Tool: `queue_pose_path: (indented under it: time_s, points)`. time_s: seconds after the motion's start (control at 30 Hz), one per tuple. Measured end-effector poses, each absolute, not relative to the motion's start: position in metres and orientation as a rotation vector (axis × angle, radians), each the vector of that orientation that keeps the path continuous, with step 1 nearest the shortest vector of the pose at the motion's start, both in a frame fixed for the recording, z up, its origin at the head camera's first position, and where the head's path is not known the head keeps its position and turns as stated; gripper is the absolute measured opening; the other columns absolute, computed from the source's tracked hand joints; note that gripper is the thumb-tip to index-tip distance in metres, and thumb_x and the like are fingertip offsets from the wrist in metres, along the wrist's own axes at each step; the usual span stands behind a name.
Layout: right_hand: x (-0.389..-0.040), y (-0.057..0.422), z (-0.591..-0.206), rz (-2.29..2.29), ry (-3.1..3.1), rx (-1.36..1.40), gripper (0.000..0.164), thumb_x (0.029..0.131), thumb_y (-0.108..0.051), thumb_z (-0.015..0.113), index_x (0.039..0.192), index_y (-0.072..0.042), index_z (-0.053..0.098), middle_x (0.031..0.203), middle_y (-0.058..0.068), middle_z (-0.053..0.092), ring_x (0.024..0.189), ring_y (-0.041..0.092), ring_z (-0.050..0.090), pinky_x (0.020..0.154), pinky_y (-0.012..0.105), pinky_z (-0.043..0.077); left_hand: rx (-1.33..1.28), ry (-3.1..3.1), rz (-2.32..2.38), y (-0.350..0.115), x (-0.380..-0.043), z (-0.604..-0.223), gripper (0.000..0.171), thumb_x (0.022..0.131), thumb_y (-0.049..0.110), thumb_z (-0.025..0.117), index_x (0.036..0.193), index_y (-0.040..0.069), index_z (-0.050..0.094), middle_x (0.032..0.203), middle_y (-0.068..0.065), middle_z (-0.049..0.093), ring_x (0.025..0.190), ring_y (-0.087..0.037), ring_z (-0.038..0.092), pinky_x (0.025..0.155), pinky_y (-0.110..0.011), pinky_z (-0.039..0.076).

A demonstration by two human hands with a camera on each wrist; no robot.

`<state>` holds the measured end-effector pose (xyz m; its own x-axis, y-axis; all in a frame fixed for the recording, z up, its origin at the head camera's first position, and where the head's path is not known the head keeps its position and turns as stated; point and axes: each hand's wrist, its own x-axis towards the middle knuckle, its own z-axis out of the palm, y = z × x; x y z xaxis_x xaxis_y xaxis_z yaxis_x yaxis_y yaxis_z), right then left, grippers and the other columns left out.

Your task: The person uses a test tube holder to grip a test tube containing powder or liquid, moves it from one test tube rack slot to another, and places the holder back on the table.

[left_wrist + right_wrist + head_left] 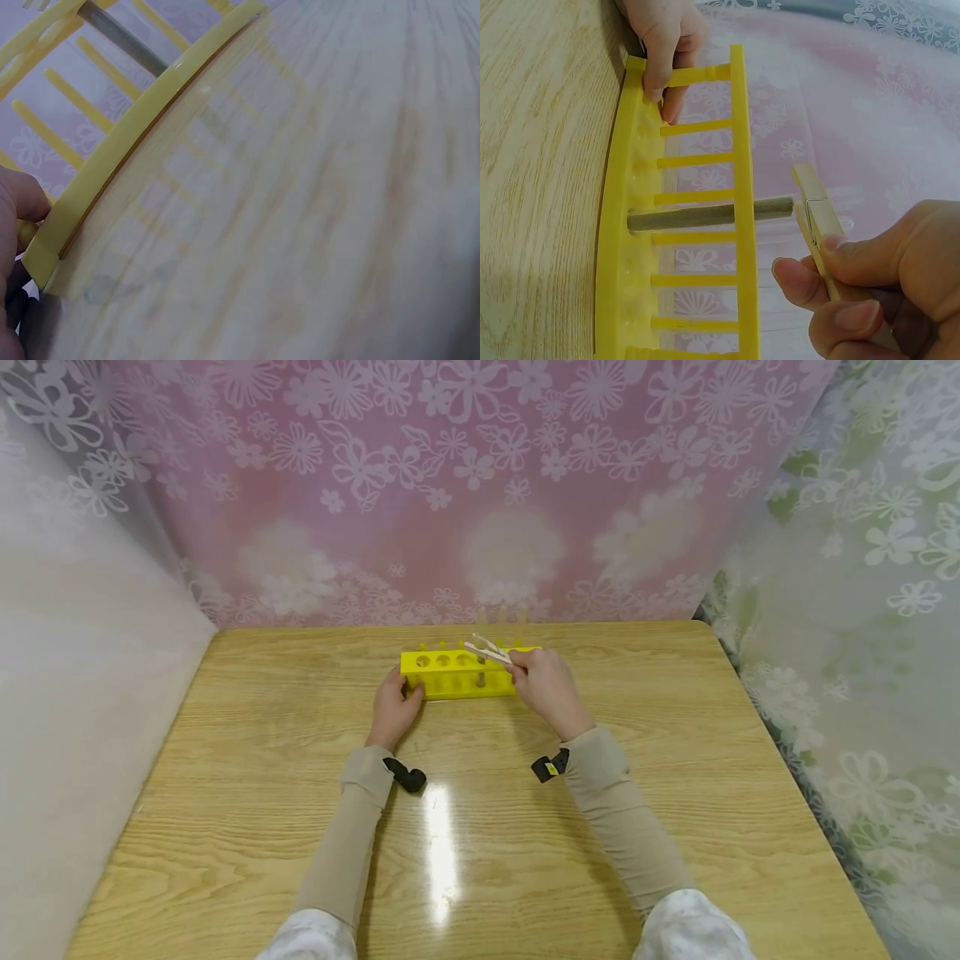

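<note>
Head view: my left hand point(395, 706) grips the yellow rack point(450, 672) at its left end, my right hand point(553, 692) pinches a wooden clothespin point(487, 652) above the rack. Left wrist: there's the grey rod point(124, 38), upright in the rack. Right wrist: its tip tops the rack close by the clothespin, contact unclear, toward the rack's left end from my right hand, the nearer one.

A pale yellow-brown table point(255, 810) with wavy wood grain carries a long yellow rack point(457, 670), which stands upright near the far edge and runs roughly parallel to it. The glossy top mirrors the rack faintly and shows a bright streak of light point(441, 860) nearer the front.
</note>
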<state>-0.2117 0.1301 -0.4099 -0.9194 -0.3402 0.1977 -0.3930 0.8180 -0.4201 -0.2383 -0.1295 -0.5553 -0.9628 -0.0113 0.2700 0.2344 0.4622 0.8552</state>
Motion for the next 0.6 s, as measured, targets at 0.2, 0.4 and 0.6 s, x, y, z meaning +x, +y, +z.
queue_pose_path:
  time_s: [0.2,0.4,0.6]
  points:
    - [-0.2118,0.1299,-0.4094,0.705,-2.883,0.582,0.020,0.099,-0.009,0.060,0.080,-0.005,0.066,0.063,0.006,0.055,0.048,0.016,0.037,0.048,0.028,0.031,-0.199,-2.478,-1.498,-0.1295,-0.2391,-0.5544,0.028,0.095,0.012,0.061,0.116,-0.005,0.066,0.125,-0.015,0.061,0.111,-0.027,0.058,0.092,-0.045,0.047]
    - [-0.2136,0.1302,-0.4096,0.669,-2.897,0.597,0.032,0.099,-0.013,0.061,0.068,-0.011,0.052,0.056,0.002,0.040,0.049,0.015,0.032,0.050,0.028,0.028,-0.192,-2.475,-1.505,-0.1293,-0.2399,-0.5542,0.028,0.095,0.011,0.061,0.117,-0.006,0.066,0.126,-0.016,0.060,0.114,-0.029,0.058,0.095,-0.045,0.047]
    - [-0.2139,0.1304,-0.4091,0.670,-2.936,0.569,0.036,0.099,-0.015,0.061,0.066,-0.012,0.047,0.057,0.002,0.038,0.050,0.016,0.032,0.049,0.028,0.028,-0.167,-2.495,-1.507,-0.1289,-0.2384,-0.5534,0.028,0.095,0.010,0.062,0.117,-0.006,0.065,0.128,-0.016,0.059,0.116,-0.029,0.057,0.098,-0.045,0.046]
